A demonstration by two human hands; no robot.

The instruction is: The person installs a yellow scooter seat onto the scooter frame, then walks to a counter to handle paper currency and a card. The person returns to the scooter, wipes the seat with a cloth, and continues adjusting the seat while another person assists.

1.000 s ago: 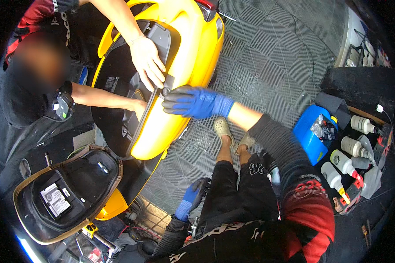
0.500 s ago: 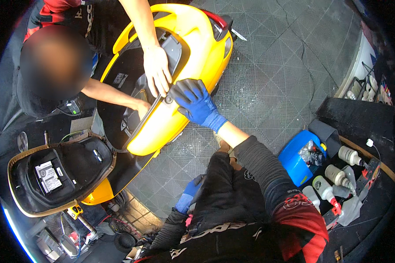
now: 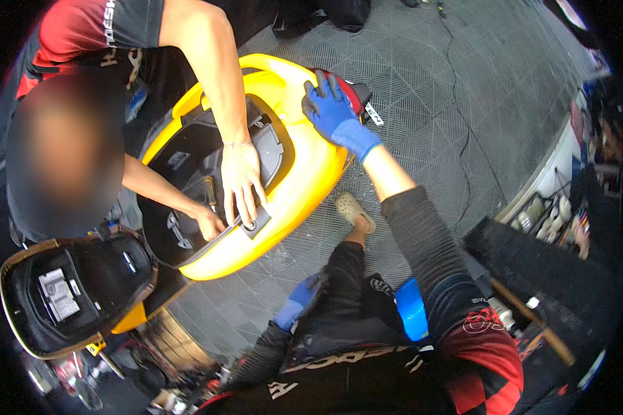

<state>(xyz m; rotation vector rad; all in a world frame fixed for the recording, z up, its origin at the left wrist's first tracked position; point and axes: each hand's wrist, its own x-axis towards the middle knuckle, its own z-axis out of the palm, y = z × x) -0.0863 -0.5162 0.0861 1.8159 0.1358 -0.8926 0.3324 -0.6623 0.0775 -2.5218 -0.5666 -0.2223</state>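
My right hand [image 3: 333,114], in a blue glove with dark fingertips, lies open on the rear of a yellow scooter's bodywork [image 3: 311,162]. Its fingers are spread beside the red tail light [image 3: 353,93]. Down by my trouser leg is my left hand [image 3: 301,299], gloved alike. It looks open and holds nothing visible, though its dark fingers blend into the cloth. Across the scooter, a co-worker presses one bare hand [image 3: 241,180] on the panel edge by a round lock [image 3: 250,225]. The co-worker's other hand [image 3: 209,225] reaches into the black storage compartment [image 3: 163,187].
A tool with a brownish handle [image 3: 210,190] lies in the compartment. The raised black seat [image 3: 79,297] is at the left. One beige clog [image 3: 356,211] stands beside the scooter. A blue container [image 3: 412,309] and a black bench [image 3: 526,277] are at the right; a cable [image 3: 467,159] crosses the floor.
My right hand has moved from the panel near the lock to the scooter's tail. My view has shifted. The co-worker's hand now rests at the lock.
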